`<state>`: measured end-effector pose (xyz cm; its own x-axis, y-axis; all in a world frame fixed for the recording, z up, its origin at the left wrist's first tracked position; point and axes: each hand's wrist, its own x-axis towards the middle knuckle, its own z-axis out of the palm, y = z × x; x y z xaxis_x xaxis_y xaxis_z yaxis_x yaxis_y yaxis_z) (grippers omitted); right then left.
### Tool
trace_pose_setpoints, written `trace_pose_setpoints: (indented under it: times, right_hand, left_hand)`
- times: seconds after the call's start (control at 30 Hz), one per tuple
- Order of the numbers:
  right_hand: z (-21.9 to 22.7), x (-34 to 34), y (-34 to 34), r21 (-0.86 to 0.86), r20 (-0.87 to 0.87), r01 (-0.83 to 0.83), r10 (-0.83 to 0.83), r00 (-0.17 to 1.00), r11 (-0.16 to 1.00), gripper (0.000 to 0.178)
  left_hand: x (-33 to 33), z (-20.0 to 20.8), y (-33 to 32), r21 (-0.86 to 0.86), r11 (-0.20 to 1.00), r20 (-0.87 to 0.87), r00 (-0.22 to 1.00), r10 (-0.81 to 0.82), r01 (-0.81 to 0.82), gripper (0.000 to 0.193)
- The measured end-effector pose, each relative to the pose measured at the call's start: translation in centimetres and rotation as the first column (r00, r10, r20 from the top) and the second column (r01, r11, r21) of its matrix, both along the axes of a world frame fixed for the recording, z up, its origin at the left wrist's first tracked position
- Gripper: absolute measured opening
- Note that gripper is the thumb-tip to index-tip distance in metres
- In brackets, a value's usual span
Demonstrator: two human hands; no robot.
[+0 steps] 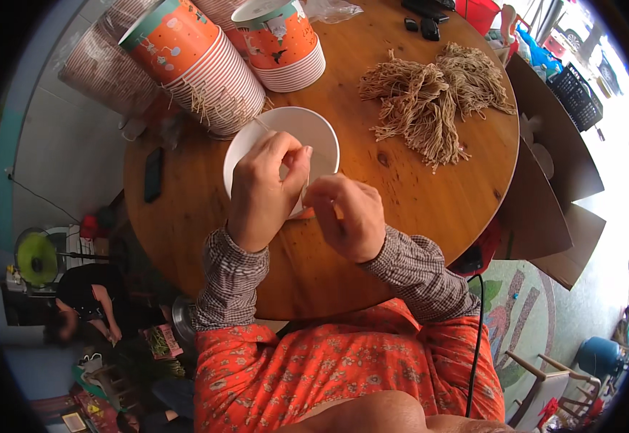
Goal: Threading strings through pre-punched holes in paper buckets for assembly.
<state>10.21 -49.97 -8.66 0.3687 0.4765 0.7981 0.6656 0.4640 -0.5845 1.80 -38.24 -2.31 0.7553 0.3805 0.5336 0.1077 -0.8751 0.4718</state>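
Note:
A white paper bucket [321,128] stands before me on the round table, its mouth facing up. My left hand [260,191] is over its left side, thumb and forefinger pinched on a thin tan cord [260,123] that pokes out above the knuckles. Close beside it, over the bucket's near right rim, my right hand [350,216] is closed, its fingertips pinching a strand near the left thumb. The hands hide much of the bucket. Behind it leans a tall stack of orange-and-green paper buckets [184,54] with short cords [213,108] draped on it.
A heap of tan cords [437,94] lies on the wooden table [401,202] at the right. Another bucket stack [278,43] stands behind, and a dark phone [153,175] lies at the left. Cardboard boxes [538,195] stand right of the table. A person [98,303] sits lower left near a green fan [36,258].

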Motion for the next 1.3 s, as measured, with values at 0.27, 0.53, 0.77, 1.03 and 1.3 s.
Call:
trace_pose_setpoints:
  times: [0.27,0.53,0.77,1.03,1.3]
  right_hand:
    - [1.3,1.7,0.3,-0.056,0.028,0.198,-0.197,0.980,0.979,0.014]
    - [0.6,3.1,-0.1,-0.124,0.227,0.228,-0.196,0.954,0.966,0.012]
    - [1.0,2.3,-3.5,-0.137,0.232,0.296,-0.260,0.938,0.945,0.012]
    - [2.3,2.1,-4.6,-0.211,0.186,0.117,-0.078,0.979,0.971,0.016]
    - [3.7,2.6,-2.6,-0.217,-0.014,0.006,-0.009,1.000,0.976,0.016]
  left_hand:
    - [-2.5,-0.5,0.9,-0.430,0.876,0.215,0.967,-0.137,0.220,0.011]
    - [-3.4,-1.7,1.3,-0.912,0.084,0.370,0.892,-0.259,0.402,0.015]
    - [-2.1,-0.3,1.0,-0.703,0.640,0.001,0.900,-0.435,0.310,0.016]
    - [-1.5,0.0,-0.4,-0.673,0.690,-0.010,0.930,-0.367,0.265,0.015]
    - [-1.3,-0.5,-0.4,-0.787,0.524,0.083,0.897,-0.433,0.326,0.015]
